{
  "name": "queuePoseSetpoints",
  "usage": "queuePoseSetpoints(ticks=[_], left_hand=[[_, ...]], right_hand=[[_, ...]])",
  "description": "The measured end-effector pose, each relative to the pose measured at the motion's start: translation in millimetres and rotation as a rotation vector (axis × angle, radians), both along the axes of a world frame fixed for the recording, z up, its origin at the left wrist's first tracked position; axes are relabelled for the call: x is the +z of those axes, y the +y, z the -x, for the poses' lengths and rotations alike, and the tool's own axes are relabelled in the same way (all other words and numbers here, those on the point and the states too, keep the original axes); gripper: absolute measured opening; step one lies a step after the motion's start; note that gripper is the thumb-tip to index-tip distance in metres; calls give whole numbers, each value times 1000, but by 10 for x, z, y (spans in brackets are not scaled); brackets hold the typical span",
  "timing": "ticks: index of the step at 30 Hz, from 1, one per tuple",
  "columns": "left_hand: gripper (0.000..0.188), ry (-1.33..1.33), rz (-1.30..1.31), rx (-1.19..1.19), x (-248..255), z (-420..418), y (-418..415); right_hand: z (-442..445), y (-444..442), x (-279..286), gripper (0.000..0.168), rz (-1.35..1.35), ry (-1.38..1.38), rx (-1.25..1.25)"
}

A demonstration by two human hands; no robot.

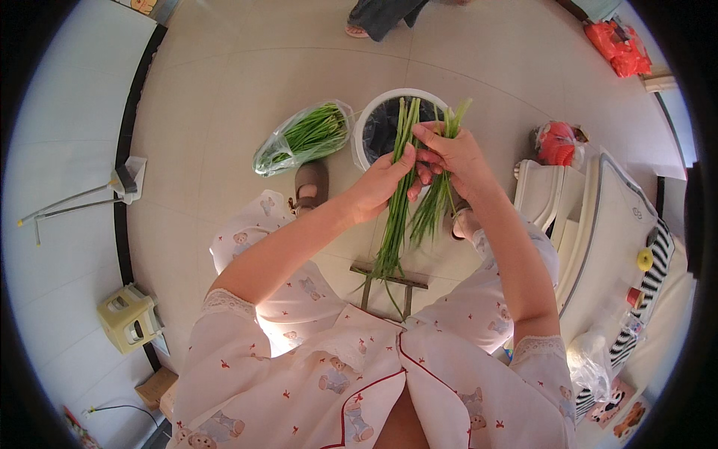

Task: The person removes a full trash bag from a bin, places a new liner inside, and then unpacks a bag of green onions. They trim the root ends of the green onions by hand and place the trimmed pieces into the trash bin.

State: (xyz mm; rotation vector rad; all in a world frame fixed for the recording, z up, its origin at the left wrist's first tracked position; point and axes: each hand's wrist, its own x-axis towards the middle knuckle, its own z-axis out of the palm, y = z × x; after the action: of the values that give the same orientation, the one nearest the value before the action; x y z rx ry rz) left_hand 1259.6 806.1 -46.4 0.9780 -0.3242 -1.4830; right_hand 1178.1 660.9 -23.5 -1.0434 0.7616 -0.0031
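Note:
My left hand (387,182) grips a bunch of long green stalks (397,219), its pale cut ends up and its thin tips hanging down. Beside it, my right hand (457,154) holds a second, shorter-looking bunch of the same stalks (429,216). The fingers of both hands meet between the two bunches. Both are held partly over a white round bin (367,112) lined with a dark bag. More green stalks (317,132) lie in a clear plastic bag on the floor, left of the bin.
Another person's leg and sandalled foot (357,31) are at the top. A dustpan (133,179) and a yellow plastic stool (128,320) stand at the left wall. On the right are a white table (606,224) with an apple (645,259), and red bags (620,50) farther back.

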Motion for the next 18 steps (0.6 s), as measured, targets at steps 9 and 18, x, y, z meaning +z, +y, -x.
queuePoseSetpoints(ticks=[9, 18], left_hand=[[50, 10, -88, 255, 22, -45, -14], [69, 287, 118, -51, 65, -83, 35]], right_hand=[[15, -36, -75, 23, 233, -5, -140], [24, -17, -55, 32, -5, -110, 64]])
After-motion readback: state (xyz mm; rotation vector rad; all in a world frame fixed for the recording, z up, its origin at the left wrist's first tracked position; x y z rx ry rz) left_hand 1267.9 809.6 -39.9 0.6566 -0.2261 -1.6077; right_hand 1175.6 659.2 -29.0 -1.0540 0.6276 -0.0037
